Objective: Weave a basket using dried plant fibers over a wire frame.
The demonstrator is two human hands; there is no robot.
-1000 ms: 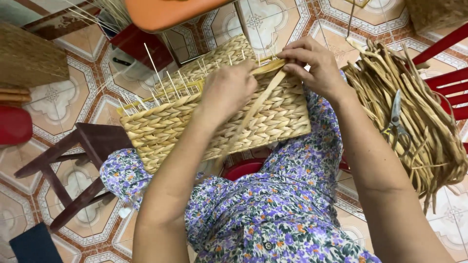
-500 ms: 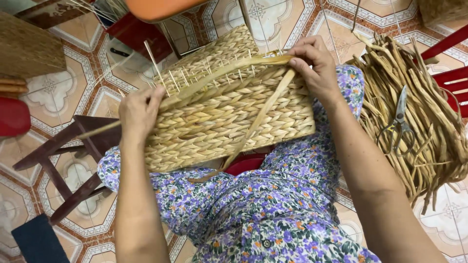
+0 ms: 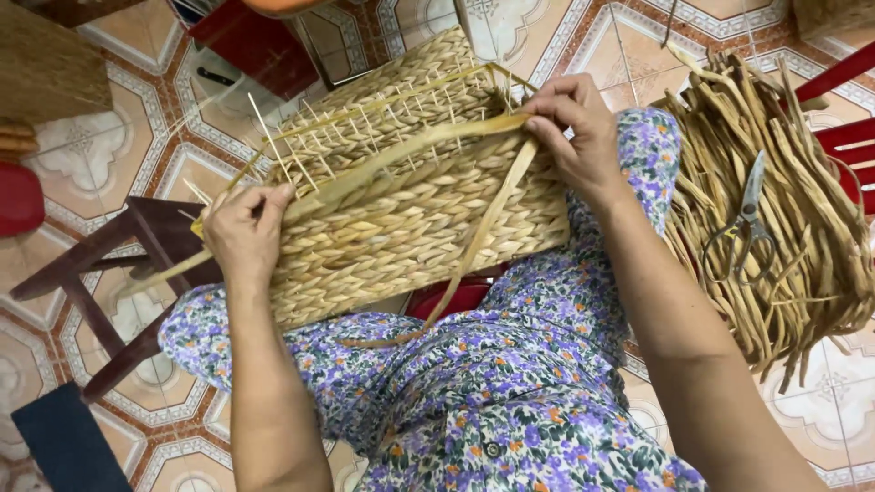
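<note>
On the lap of the seated person, in the head view, a partly woven straw basket (image 3: 401,228) lies tilted on its side, resting against the floral-print dress (image 3: 510,401) and the knees. The lower wall of the basket is closed plaited weave; the upper portion shows bare thin upright ribs (image 3: 365,128) standing free of the weave. The left hand (image 3: 244,232) is at the left end of the basket, fingers curled closed around a flat straw strand (image 3: 365,173), which runs from that hand diagonally up across the basket face to the right hand. The right hand (image 3: 574,128) sits at the upper right corner of the basket, fingers bent and pinched narrowly on the same strand where it meets the rim. A second loose strand (image 3: 474,246) hangs from the right-hand corner down across the weave to the lap. To the right of the person, just beside the right forearm, a thick bundle of dried straw lengths (image 3: 784,228) lies on the floor area, with a pair of metal scissors (image 3: 743,228) resting on top of it. To the left, a dark wooden stool (image 3: 109,264) stands on the patterned tile floor (image 3: 82,155), near the left knee. A red plastic object (image 3: 18,196) shows at the left edge; its kind cannot be determined.
</note>
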